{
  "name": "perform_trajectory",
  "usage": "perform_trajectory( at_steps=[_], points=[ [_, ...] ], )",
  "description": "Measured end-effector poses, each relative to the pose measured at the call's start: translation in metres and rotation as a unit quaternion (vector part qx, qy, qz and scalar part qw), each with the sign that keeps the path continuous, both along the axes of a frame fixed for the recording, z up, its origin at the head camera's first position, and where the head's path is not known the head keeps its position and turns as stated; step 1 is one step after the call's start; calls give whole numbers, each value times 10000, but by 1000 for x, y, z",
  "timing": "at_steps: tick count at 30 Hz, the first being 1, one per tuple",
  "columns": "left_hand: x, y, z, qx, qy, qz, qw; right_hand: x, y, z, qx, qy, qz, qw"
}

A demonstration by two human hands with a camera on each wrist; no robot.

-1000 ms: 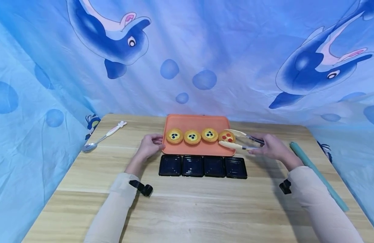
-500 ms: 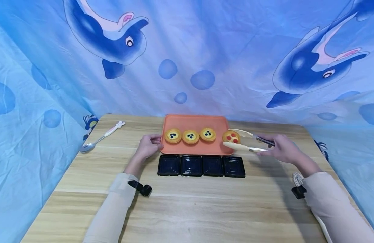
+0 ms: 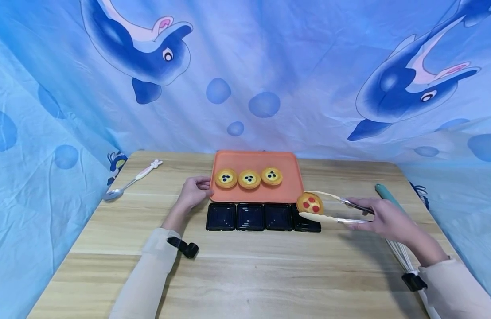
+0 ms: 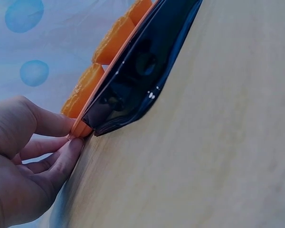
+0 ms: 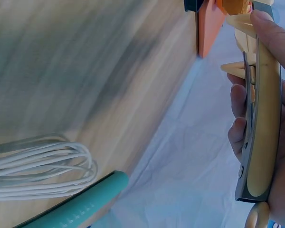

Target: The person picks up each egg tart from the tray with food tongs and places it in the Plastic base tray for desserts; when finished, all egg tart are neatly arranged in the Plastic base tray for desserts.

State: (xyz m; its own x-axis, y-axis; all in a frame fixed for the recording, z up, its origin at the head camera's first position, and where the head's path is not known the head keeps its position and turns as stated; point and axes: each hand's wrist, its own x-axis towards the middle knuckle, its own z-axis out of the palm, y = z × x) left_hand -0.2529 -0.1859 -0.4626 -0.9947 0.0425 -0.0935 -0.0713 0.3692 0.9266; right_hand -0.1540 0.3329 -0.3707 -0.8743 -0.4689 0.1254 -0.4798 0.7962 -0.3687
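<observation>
My left hand (image 3: 195, 192) pinches the left rim of an orange tray (image 3: 261, 155); in the left wrist view the thumb (image 4: 54, 122) lies over the rim, fingers beneath. On the tray sit three tarts with dark berries, the nearest to my hand being the left tart (image 3: 226, 178). My right hand (image 3: 389, 219) grips metal tongs (image 3: 355, 212) with cream tips. Between those tips is a tart with red pieces on top (image 3: 310, 203), held over the rightmost black container (image 3: 309, 225), hiding part of it. Only part of the tart shows in the right wrist view.
Three more black containers (image 3: 250, 217) line the tray's front edge. A whisk (image 3: 401, 254) lies at right beside a long teal stick (image 3: 385, 195), both partly behind my right arm. A spoon with a white handle (image 3: 146, 172) lies at left. A blue dolphin curtain (image 3: 265, 128) surrounds the table.
The tongs carried the red-topped tart off the tray's right end, rightward and then toward me, over the rightmost container. My left hand stays at the tray rim.
</observation>
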Motion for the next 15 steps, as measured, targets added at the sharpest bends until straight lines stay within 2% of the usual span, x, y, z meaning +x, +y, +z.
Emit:
perform_trajectory(
  at_steps=[8, 15],
  points=[
    [0, -1, 0, -7, 40, 25, 10000, 6, 1, -10, -31, -596, -66, 9982],
    [1, -1, 1, 65, -14, 36, 10000, 4, 2, -19, -88, -520, 62, 9986]
  ],
)
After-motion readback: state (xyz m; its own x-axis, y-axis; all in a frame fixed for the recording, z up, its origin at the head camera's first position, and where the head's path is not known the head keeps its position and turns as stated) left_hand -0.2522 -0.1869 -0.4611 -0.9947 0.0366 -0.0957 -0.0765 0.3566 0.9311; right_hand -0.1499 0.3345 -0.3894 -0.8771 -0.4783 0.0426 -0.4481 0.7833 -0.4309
